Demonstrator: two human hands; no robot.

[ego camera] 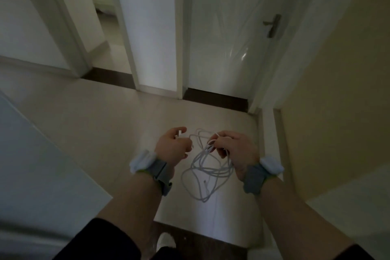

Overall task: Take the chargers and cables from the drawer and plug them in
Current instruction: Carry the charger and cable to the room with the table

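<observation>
A long white cable [205,172] hangs in loose loops between my two hands, above a pale tiled floor. My left hand [173,146] pinches one end of it, a small white plug tip showing between finger and thumb. My right hand [234,150] grips a bundle of the cable's strands in curled fingers, and the loops dangle below it. A small connector shows inside the hanging loops. Both wrists wear grey bands with white pads. No charger block or drawer is in view.
I stand in a dim hallway. A shut white door [223,34] with a metal handle [273,25] is straight ahead. An open doorway [101,12] lies to its left. A cream wall [337,91] runs along the right, a white surface [38,164] along the left.
</observation>
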